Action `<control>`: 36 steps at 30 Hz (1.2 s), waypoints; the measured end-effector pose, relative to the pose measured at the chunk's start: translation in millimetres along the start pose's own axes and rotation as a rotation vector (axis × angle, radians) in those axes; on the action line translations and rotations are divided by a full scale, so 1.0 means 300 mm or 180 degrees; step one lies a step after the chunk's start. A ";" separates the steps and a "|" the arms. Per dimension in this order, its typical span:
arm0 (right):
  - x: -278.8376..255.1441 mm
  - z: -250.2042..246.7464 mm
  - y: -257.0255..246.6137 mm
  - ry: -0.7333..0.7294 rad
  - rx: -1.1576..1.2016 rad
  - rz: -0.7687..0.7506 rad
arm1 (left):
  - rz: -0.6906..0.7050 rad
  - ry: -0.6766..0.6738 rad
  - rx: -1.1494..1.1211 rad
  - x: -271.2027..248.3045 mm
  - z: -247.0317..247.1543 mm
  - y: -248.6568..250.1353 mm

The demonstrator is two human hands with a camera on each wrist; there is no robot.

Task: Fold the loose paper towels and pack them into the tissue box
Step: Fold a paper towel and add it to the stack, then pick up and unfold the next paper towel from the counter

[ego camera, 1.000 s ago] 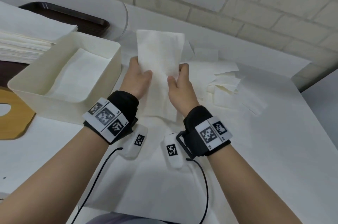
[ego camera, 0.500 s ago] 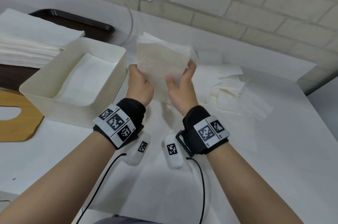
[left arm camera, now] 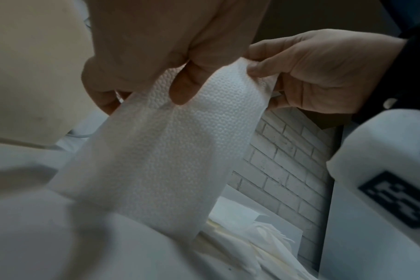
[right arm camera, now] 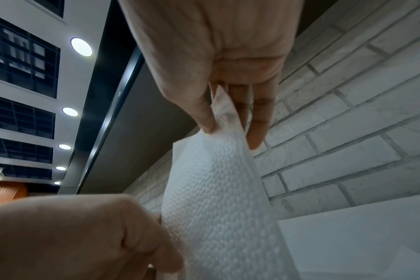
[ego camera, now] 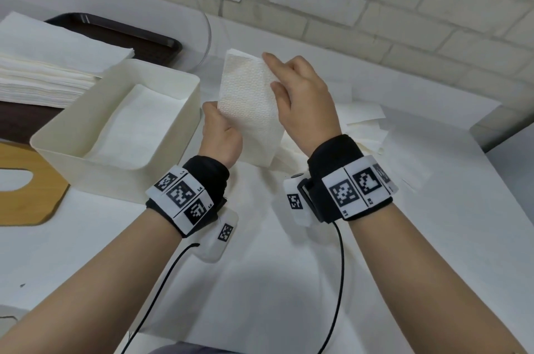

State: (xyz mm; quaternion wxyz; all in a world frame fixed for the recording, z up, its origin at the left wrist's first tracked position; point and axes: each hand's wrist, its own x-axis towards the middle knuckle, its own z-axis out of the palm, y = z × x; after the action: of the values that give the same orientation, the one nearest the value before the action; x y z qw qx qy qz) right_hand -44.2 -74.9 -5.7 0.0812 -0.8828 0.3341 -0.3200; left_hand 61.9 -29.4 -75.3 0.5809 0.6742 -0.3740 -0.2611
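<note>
- Head view: since a second ago we have lifted the paper towel (ego camera: pixel 248 111) off the surface (ego camera: pixel 289 281) and doubled it shorter; our left hand (ego camera: pixel 221 134) grips its lower edge, our right hand (ego camera: pixel 303 99) pinches the top. The tissue box (ego camera: pixel 173 128) sits just left, unobstructed; loose towels (ego camera: pixel 364 125) wait behind.
- Left wrist view: fingers (left arm camera: pixel 182 91) curl round the towel.
- Right wrist view: thumb and fingers (right arm camera: pixel 257 123) pinch its corner.
</note>
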 end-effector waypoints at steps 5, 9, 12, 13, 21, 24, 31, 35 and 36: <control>0.045 -0.039 -0.007 -0.0048 0.0152 0.0142 | -0.0158 0.0083 -0.0526 -0.031 -0.025 0.040; 0.123 -0.082 0.018 -0.0082 0.0783 0.0687 | -0.0339 -0.0065 -0.0993 -0.080 -0.087 0.090; 0.174 -0.084 0.033 -0.0311 0.1268 0.1115 | -0.0223 -0.0578 -0.0994 -0.106 -0.154 0.100; 0.188 -0.075 0.034 -0.0448 0.1346 0.1201 | -0.0191 -0.0686 -0.0927 -0.114 -0.181 0.101; 0.338 0.007 -0.059 -0.1320 0.0617 0.0221 | 0.0087 -0.0258 -0.0078 -0.118 -0.444 0.158; 0.393 0.078 -0.121 -0.1112 0.0586 -0.0288 | -0.0030 -0.0055 0.0360 -0.078 -0.541 0.150; 0.438 0.343 -0.192 -0.2088 -0.0693 -0.0771 | -0.0700 -0.0097 0.2533 0.015 -0.555 0.060; 0.411 0.422 -0.214 -0.2853 -0.1203 -0.0591 | -0.1164 -0.0527 0.2993 0.032 -0.528 0.010; 0.408 0.438 -0.214 -0.2937 -0.1271 -0.0562 | -0.1175 -0.0615 0.3104 0.034 -0.522 0.007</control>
State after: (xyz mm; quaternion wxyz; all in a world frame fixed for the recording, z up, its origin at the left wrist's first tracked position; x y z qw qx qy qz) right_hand 141.6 -113.6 -23.0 0.0227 -0.9554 0.2423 0.1675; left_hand 190.7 54.3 -42.9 0.1071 0.8935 -0.3789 -0.2158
